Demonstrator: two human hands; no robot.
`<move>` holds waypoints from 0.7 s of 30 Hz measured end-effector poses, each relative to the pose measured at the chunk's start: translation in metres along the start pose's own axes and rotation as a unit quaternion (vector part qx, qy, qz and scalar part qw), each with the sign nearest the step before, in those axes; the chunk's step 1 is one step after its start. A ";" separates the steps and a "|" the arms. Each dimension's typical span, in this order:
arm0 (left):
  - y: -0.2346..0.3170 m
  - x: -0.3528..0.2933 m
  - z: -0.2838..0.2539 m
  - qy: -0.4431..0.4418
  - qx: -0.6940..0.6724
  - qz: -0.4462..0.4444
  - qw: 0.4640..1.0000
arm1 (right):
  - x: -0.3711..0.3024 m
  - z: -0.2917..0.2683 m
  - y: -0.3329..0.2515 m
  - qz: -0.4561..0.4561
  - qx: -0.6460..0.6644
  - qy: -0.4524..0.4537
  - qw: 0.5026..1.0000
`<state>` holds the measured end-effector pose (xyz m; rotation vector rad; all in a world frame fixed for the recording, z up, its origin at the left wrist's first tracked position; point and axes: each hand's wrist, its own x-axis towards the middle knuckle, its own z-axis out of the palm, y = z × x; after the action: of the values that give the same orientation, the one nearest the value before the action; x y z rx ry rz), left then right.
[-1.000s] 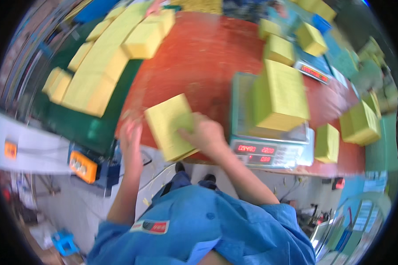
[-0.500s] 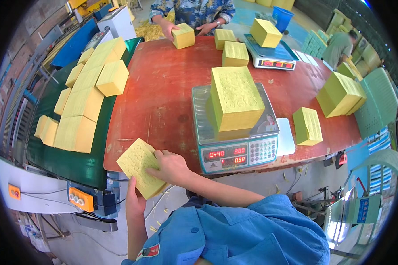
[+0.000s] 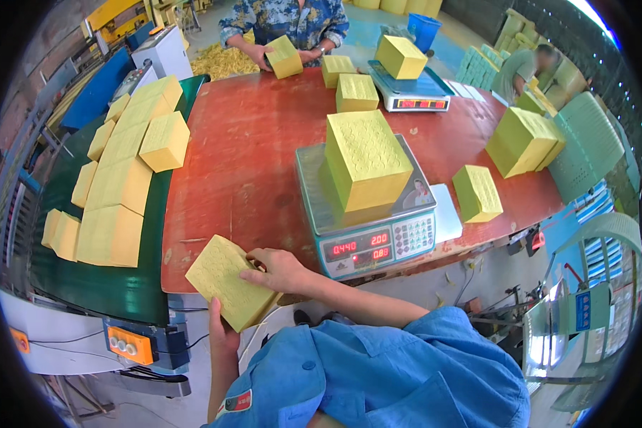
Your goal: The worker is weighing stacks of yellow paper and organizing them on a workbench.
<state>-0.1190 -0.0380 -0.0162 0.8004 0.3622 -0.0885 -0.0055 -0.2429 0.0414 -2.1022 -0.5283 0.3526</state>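
A thick stack of yellow embossed paper [image 3: 228, 280] is tilted between my hands at the table's near left corner. My left hand [image 3: 222, 329] grips its lower left edge, thumb along the side and the other fingers hidden beneath. My right hand [image 3: 278, 272] is closed on the right edge, its thumb on the patterned top and its fingers curled at the edge. To the right, a taller yellow paper stack [image 3: 369, 160] rests on a scale [image 3: 310, 192] with a lit red display.
More paper stacks [image 3: 114, 178] line a green conveyor belt [image 3: 153, 274] at left. Across the red table [image 3: 228, 157], a person [image 3: 285, 21] holds another stack [image 3: 284, 57]. Beside them stands a second scale [image 3: 415, 96] bearing a stack. Loose stacks [image 3: 478, 194] sit at right.
The head view has shifted, so the table sits further left in it. The stack in my hands has tipped, showing more of its right side. Across the table, the person's stack has tilted.
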 end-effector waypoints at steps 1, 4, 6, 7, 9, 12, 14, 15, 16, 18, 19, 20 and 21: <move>0.003 -0.002 0.001 0.010 0.004 0.004 1.000 | -0.001 0.000 0.001 -0.003 -0.002 -0.003 1.000; 0.015 -0.011 0.003 0.002 0.005 0.002 1.000 | -0.009 0.000 0.006 0.024 0.081 -0.040 0.996; 0.026 -0.018 0.010 -0.013 -0.004 0.010 1.000 | -0.016 -0.004 0.009 0.016 0.132 -0.042 0.990; 0.031 -0.018 0.017 -0.029 0.003 0.014 0.999 | -0.020 -0.007 0.009 0.011 0.133 -0.040 0.990; 0.044 -0.025 0.035 -0.019 -0.026 0.025 0.999 | -0.031 -0.018 0.005 0.080 0.113 0.010 0.990; 0.071 -0.009 0.084 -0.065 -0.028 0.045 0.996 | -0.047 -0.056 -0.009 0.056 0.242 -0.005 0.969; 0.078 0.004 0.127 -0.070 0.037 0.104 0.991 | -0.056 -0.095 -0.021 0.025 0.319 0.001 0.947; 0.080 0.011 0.150 -0.071 0.047 0.131 0.988 | -0.058 -0.117 -0.027 -0.023 0.313 0.034 0.949; 0.086 0.023 0.175 -0.077 0.044 0.079 0.993 | -0.063 -0.139 -0.032 -0.009 0.313 0.086 0.946; 0.095 0.045 0.227 -0.162 0.036 0.021 0.986 | -0.068 -0.188 -0.033 0.017 0.312 0.149 0.938; 0.093 0.055 0.254 -0.250 0.031 0.009 0.968 | -0.067 -0.214 -0.031 -0.016 0.317 0.155 0.936; 0.083 0.064 0.282 -0.262 0.192 0.209 0.923 | -0.063 -0.240 -0.027 0.012 0.334 0.174 0.927; 0.080 0.072 0.307 -0.257 0.274 0.233 0.897 | -0.059 -0.260 -0.023 0.008 0.358 0.186 0.915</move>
<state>0.0527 -0.1977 0.2094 1.3612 -0.3844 0.0534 0.0517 -0.4468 0.2047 -1.4044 -0.1149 0.1144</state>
